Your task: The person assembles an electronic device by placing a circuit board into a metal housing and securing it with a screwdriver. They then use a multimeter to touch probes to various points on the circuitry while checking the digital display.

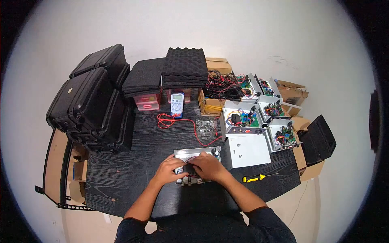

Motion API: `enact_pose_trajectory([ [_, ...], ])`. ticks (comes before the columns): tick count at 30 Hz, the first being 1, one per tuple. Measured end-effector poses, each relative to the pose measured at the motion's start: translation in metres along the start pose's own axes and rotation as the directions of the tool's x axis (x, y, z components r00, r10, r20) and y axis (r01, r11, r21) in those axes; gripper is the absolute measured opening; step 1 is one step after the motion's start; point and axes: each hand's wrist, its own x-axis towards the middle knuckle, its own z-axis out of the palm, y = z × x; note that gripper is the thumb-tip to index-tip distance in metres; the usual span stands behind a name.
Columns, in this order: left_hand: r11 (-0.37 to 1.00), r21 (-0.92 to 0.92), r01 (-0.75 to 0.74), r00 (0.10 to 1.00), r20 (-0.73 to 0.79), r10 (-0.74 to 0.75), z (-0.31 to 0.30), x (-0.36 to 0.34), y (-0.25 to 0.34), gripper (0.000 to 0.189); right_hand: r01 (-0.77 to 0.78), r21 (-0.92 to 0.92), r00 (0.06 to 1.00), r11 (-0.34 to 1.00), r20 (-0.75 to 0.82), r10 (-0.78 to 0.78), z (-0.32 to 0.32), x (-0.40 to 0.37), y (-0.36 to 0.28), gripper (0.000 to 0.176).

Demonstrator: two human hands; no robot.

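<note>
In the head view, an open metal enclosure lies at the near middle of the table, with wires and circuit parts inside. A dark round component sits in it, between my two hands. From the left, my left hand closes its fingers and thumb on that component. Opposite it, my right hand bends over the enclosure, its fingers closed against the component's upper right edge. My fingers hide part of the wiring beneath.
A yellow-black screwdriver and a white panel lie to the right. Several open enclosures with circuit boards stand behind. A multimeter with red leads is at the back, beside black foam sheets. Black cases are stacked at left.
</note>
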Motion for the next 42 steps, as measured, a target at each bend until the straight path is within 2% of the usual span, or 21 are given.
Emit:
enact_pose_trajectory([
  [5, 1.0, -0.016, -0.012, 1.0, -0.013, 0.012, -0.002, 0.0, 0.001, 0.043, -0.017, -0.014, 0.999, 1.0, 0.04, 0.017, 0.002, 0.0, 0.0, 0.031],
  [8, 1.0, -0.008, -0.026, 0.999, -0.019, 0.026, -0.003, 0.002, 0.006, 0.042, -0.017, 0.01, 1.0, 1.0, -0.023, 0.017, 0.005, -0.001, 0.001, 0.027],
  [14, 0.999, -0.006, -0.05, 0.998, -0.026, 0.049, -0.003, 0.004, 0.006, 0.038, -0.022, -0.08, 1.0, 0.997, 0.013, 0.023, 0.01, -0.001, 0.0, 0.025],
  [17, 0.999, 0.01, -0.049, 0.999, -0.012, 0.049, -0.005, 0.004, 0.007, 0.037, -0.03, -0.109, 0.997, 0.994, 0.069, 0.038, 0.009, -0.001, 0.001, 0.032],
  [18, 0.999, 0.018, -0.045, 0.999, -0.004, 0.046, -0.006, 0.004, 0.008, 0.037, -0.014, -0.091, 0.999, 0.996, 0.043, 0.018, 0.005, -0.001, -0.002, 0.034],
  [20, 0.997, 0.071, -0.015, 0.995, -0.094, 0.022, -0.004, 0.001, 0.011, 0.04, 0.023, -0.054, 1.0, 0.998, -0.012, -0.024, -0.008, -0.005, -0.01, 0.036],
  [23, 0.996, 0.088, 0.032, 0.985, -0.174, -0.016, -0.001, 0.002, 0.01, 0.047, 0.081, 0.095, 0.99, 0.992, -0.126, -0.069, -0.02, -0.027, -0.021, 0.038],
  [24, 0.996, 0.08, 0.047, 0.981, -0.19, -0.032, 0.0, 0.004, 0.01, 0.05, -0.086, 0.158, 0.995, 0.984, 0.065, 0.076, -0.035, -0.031, -0.031, 0.041],
  [25, 0.994, 0.107, 0.029, 0.989, -0.144, -0.014, -0.006, 0.007, 0.015, 0.054, -0.261, 0.186, 0.943, 0.947, 0.26, 0.208, -0.064, -0.031, -0.055, 0.043],
  [26, 0.989, 0.142, 0.031, 0.99, -0.143, -0.01, -0.006, 0.008, 0.016, 0.053, -0.434, 0.179, 0.836, 0.883, 0.447, 0.32, -0.079, -0.032, -0.067, 0.045],
  [29, 0.969, 0.24, 0.05, 0.989, -0.149, -0.014, -0.005, 0.012, 0.022, 0.051, -0.408, 0.073, 0.825, 0.91, 0.457, 0.333, -0.076, -0.048, -0.067, 0.053],
  [31, 0.949, 0.301, 0.09, 0.984, -0.172, -0.039, -0.007, 0.017, 0.027, 0.049, -0.403, 0.087, 0.839, 0.911, 0.432, 0.331, -0.065, -0.056, -0.061, 0.058],
  [35, 0.987, 0.145, 0.074, 0.982, -0.185, -0.046, -0.023, 0.018, 0.025, 0.047, -0.379, 0.078, 0.856, 0.922, 0.409, 0.317, -0.056, -0.058, -0.057, 0.06],
  [38, 0.972, 0.224, 0.074, 0.993, -0.102, -0.052, -0.047, 0.007, 0.044, 0.046, -0.301, 0.033, 0.898, 0.953, 0.347, 0.272, -0.061, -0.055, -0.063, 0.06],
  [39, 0.954, 0.298, 0.042, 0.995, -0.101, -0.013, -0.051, -0.004, 0.043, 0.045, -0.316, 0.012, 0.895, 0.949, 0.336, 0.294, -0.063, -0.053, -0.065, 0.059],
  [42, 0.944, 0.327, 0.045, 0.998, -0.046, -0.032, -0.064, -0.034, 0.053, 0.047, -0.367, -0.05, 0.876, 0.929, 0.317, 0.363, -0.067, -0.041, -0.068, 0.058],
])
